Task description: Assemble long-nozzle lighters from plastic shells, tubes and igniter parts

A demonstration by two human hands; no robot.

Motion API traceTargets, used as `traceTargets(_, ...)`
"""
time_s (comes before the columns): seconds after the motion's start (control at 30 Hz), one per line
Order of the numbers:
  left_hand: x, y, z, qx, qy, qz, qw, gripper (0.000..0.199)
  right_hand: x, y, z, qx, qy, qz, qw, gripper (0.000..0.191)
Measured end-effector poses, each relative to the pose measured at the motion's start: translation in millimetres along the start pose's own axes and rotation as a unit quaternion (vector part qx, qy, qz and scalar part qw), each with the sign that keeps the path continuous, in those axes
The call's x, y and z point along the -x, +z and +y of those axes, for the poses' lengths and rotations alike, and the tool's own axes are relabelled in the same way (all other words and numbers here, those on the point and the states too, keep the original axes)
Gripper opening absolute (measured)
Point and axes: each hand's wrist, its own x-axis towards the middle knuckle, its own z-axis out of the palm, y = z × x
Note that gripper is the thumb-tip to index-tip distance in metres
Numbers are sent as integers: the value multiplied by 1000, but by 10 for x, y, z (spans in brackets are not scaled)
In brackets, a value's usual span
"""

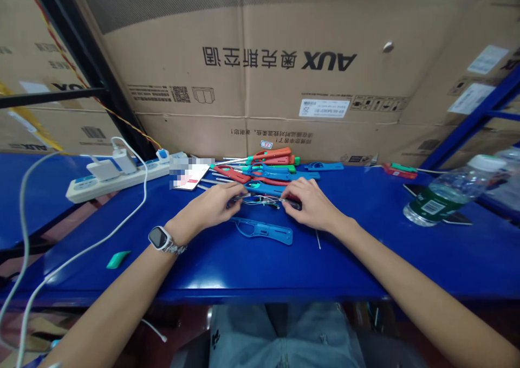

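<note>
My left hand, with a watch at its wrist, is closed in a pinch on a small metallic piece. My right hand pinches a small dark part. Thin light wires span the gap between the two hands, low over the table. Just in front of them lies one blue plastic half-shell, shaped like a long-reach lighter's handle. Behind the hands is a pile of long-reach lighters in orange, red, green and blue, several with metal barrels. The fingertips partly hide the held pieces.
The blue table backs onto a large cardboard box. A power strip with white cables and a white card are left; a green piece lies nearer. Right stands a tilted water bottle by a phone.
</note>
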Motion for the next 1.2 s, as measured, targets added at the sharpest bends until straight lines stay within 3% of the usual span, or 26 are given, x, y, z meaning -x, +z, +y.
traceTargets(0.2,17,-27,104,-20,-8,15,1000,28,3,36,-109,-64,7,20,998,9)
traceTargets(0.37,43,-57,178,-42,-26,2,999,29,-2,142,-151,-26,12,-14,1000,14)
traceTargets(0.47,51,-46,155,-20,-12,-7,1000,36,2,182,-185,-4,16,-15,1000,15)
traceTargets(0.63,60,-48,122,4,9,-15,1000,34,89,139,-280,-22,8,40,999,15)
traceTargets(0.77,70,-91,159,18,-5,-27,999,34,147,149,-358,-27,4,39,999,7)
traceTargets(0.93,77,-123,184,72,-35,-39,996,35,95,227,-386,-22,14,8,1000,9)
traceTargets(1.2,68,-125,224,141,-75,-39,986,41,72,279,-440,-55,55,23,997,12)
